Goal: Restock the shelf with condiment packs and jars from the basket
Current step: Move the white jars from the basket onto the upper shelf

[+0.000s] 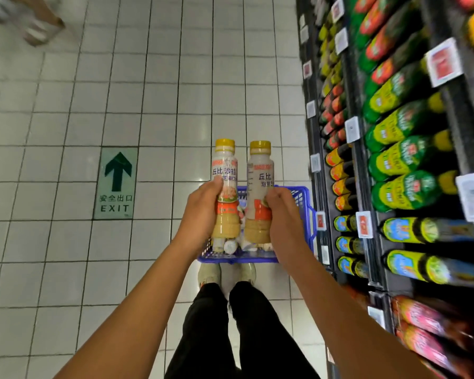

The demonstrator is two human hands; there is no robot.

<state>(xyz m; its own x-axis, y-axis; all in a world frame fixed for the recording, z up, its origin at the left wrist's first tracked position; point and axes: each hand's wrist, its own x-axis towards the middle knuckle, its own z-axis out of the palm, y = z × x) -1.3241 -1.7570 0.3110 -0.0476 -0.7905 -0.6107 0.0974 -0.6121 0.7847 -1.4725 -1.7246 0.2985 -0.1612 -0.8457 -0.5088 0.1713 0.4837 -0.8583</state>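
Blue basket (238,259) under two held bottles (225,165) (259,170), exit sign (115,184) left, shelf (356,162) right

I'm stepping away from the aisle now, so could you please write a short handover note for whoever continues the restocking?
Left hand grips the left bottle, upright, yellow cap on top.
Right hand grips the right bottle, upright beside it.
Both are held above the blue basket on the floor; the shelf stands to the right.
Done: two bottles in hand.
Left: shelve both, then the items lying in the basket.
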